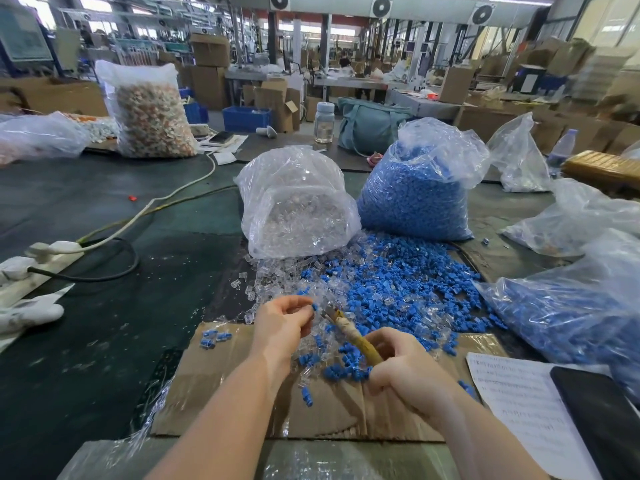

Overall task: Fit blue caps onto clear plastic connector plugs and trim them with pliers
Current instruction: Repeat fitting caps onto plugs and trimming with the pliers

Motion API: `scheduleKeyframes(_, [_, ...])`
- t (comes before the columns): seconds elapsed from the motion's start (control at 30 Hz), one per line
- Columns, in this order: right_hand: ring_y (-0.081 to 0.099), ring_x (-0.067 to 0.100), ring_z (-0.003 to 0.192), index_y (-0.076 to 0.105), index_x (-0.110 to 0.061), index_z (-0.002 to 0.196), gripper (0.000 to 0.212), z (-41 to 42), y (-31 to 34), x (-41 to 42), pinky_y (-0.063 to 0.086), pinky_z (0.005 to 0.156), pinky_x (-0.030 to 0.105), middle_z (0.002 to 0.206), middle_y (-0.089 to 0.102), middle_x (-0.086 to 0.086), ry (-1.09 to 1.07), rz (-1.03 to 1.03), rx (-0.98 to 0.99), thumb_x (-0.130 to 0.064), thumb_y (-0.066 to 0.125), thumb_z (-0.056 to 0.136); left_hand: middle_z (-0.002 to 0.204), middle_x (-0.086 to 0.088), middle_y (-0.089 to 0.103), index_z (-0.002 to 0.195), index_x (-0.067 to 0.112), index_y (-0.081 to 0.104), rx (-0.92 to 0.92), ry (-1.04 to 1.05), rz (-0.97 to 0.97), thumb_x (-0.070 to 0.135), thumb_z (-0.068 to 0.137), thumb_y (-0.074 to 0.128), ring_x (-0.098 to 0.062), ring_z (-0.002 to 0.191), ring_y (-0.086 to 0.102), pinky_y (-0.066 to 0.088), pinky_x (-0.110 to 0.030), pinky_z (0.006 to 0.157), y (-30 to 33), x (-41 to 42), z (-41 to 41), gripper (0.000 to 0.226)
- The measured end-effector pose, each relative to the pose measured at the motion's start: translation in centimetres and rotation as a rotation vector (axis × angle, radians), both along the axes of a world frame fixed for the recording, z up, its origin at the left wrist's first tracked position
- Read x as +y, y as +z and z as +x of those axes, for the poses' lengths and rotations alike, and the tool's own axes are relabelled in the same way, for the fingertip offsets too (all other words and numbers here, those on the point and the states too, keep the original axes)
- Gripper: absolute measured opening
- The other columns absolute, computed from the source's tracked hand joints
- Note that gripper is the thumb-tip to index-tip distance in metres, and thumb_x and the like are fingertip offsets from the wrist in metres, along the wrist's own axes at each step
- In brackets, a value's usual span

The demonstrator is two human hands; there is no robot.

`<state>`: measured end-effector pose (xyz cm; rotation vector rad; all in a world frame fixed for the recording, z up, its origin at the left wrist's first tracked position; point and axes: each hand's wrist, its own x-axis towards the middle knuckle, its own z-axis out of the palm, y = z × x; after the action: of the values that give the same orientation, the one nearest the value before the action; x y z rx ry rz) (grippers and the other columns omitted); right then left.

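The fingers of the left hand are curled in a pinch around 1 small blue cap, held up just off the bench; whether a clear plug is already seated inside it is too small to tell. The right hand is wrapped tight around the taped, yellowish handles of the pliers, fingers fully closed on them.

The relation that matters: the pliers run on a long diagonal from the right hand, low and right, up and to the left, and their nose ends just beside the pinched cap, on its right. The gap between nose and cap is slight, and I cannot tell whether they touch. How far the jaws stand apart is hidden by blur. So the cap lies straight ahead of the tool along its own axis, and the left hand is the nearer one to it, already holding it.

My judgement is that the step in hand is the trim, and that it calls for the left hand to steady the piece while the nose closes on it.

Loose stock lies just beyond both hands: a mixed pile of blue caps and clear connector plugs spilling over the cardboard sheet. Behind it stand 2 open bags, the bag of clear plugs on the left and the bag of blue caps on the right. A few capped pieces lie apart on the cardboard, left of the left hand.
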<state>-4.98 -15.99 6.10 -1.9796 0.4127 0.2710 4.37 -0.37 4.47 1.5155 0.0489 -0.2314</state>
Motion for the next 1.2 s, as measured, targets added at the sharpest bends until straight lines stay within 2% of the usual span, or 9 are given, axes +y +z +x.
scheduleKeyframes(0.1, [0.055, 0.015, 0.083, 0.054, -0.019, 0.112, 0.051, 0.1, -1.8, -0.8, 0.047, 0.069, 0.027, 0.094, 0.054, -0.003, -0.133, -0.311, -0.115, -0.004, 0.069, 0.066, 0.078, -0.007, 0.062, 0.095, 0.011, 0.065, 0.041, -0.011, -0.016, -0.001, 0.089, 0.054, -0.011, 0.065, 0.055, 0.048, -0.019, 0.059, -0.5, 0.5, -0.5, 0.016])
scheduleKeyframes(0.23, [0.044, 0.018, 0.106, 0.047, -0.019, 0.130, 0.066, 0.2, -3.7, -2.8, 0.036, 0.094, 0.028, 0.108, 0.050, 0.001, -0.217, -0.707, -0.138, -0.033, 0.076, 0.073, 0.065, -0.002, 0.055, 0.099, 0.012, 0.066, 0.087, -0.047, -0.017, 0.003, 0.092, 0.051, -0.010, 0.060, 0.048, 0.044, -0.018, 0.055, -1.3, 0.6, -1.1, 0.019])
scheduleKeyframes(0.43, [0.037, 0.021, 0.123, 0.035, -0.022, 0.140, 0.077, 0.4, -4.6, -4.2, 0.029, 0.103, 0.030, 0.131, 0.044, 0.004, -0.154, -0.961, -0.066, -0.065, 0.055, 0.080, 0.074, -0.005, 0.060, 0.097, 0.009, 0.064, 0.066, -0.035, 0.027, 0.002, 0.090, 0.055, -0.009, 0.063, 0.052, 0.046, -0.017, 0.056, -1.9, 0.4, -1.4, 0.014])
scheduleKeyframes(0.5, [0.031, 0.020, 0.131, 0.030, -0.025, 0.143, 0.074, 0.5, -4.2, -3.6, 0.023, 0.110, 0.033, 0.141, 0.037, 0.001, -0.129, -1.079, -0.072, -0.066, 0.048, 0.083, 0.073, -0.003, 0.062, 0.092, 0.012, 0.065, 0.044, -0.037, 0.061, 0.005, 0.089, 0.057, -0.009, 0.062, 0.053, 0.044, -0.015, 0.052, -1.9, 0.4, -1.5, 0.011])
scheduleKeyframes(0.6, [0.041, 0.008, 0.121, 0.045, -0.025, 0.136, 0.050, 1.0, -3.7, -1.4, 0.029, 0.108, 0.026, 0.132, 0.048, -0.007, -0.037, -0.931, -0.398, -0.042, 0.055, 0.090, 0.070, 0.003, 0.064, 0.087, 0.019, 0.068, -0.011, -0.059, 0.127, 0.011, 0.088, 0.061, -0.006, 0.060, 0.054, 0.041, -0.013, 0.052, -2.0, 0.0, -1.7, 0.011])
scheduleKeyframes(0.73, [0.055, 0.013, 0.095, 0.070, -0.016, 0.108, 0.024, 1.7, -3.2, 2.3, 0.036, 0.085, 0.015, 0.099, 0.064, -0.003, 0.085, -0.670, -0.701, -0.009, 0.065, 0.086, 0.071, 0.004, 0.068, 0.087, 0.017, 0.072, -0.070, -0.100, 0.153, 0.007, 0.087, 0.062, 0.002, 0.055, 0.056, 0.042, -0.009, 0.052, -2.1, -0.8, -2.2, 0.014])
scheduleKeyframes(0.93, [0.058, 0.017, 0.085, 0.072, -0.013, 0.091, 0.008, 1.7, -3.4, 3.1, 0.045, 0.077, 0.028, 0.085, 0.067, -0.001, 0.082, -0.597, -0.711, -0.013, 0.066, 0.085, 0.063, 0.007, 0.065, 0.083, 0.015, 0.071, -0.025, -0.096, 0.063, 0.001, 0.086, 0.061, 0.005, 0.052, 0.053, 0.039, -0.008, 0.049, -2.5, -0.8, -2.7, 0.018])
scheduleKeyframes(1.07, [0.056, 0.013, 0.084, 0.071, -0.014, 0.087, 0.005, 1.6, -3.4, 3.1, 0.045, 0.076, 0.026, 0.084, 0.066, -0.004, 0.032, -0.538, -0.692, -0.012, 0.066, 0.085, 0.083, 0.000, 0.069, 0.094, 0.014, 0.069, 0.015, -0.155, 0.018, -0.016, 0.079, 0.055, -0.008, 0.075, 0.060, 0.047, -0.014, 0.060, -2.7, -0.5, -3.1, 0.037])
scheduleKeyframes(1.2, [0.057, 0.012, 0.084, 0.070, -0.013, 0.086, 0.005, 1.5, -3.5, 3.2, 0.047, 0.077, 0.027, 0.083, 0.065, -0.006, -0.015, -0.466, -0.676, -0.009, 0.065, 0.085, 0.092, 0.006, 0.070, 0.099, 0.022, 0.067, -0.109, -0.193, 0.081, -0.014, 0.074, 0.065, 0.002, 0.076, 0.064, 0.049, -0.013, 0.061, -3.0, -0.4, -3.7, 0.043])
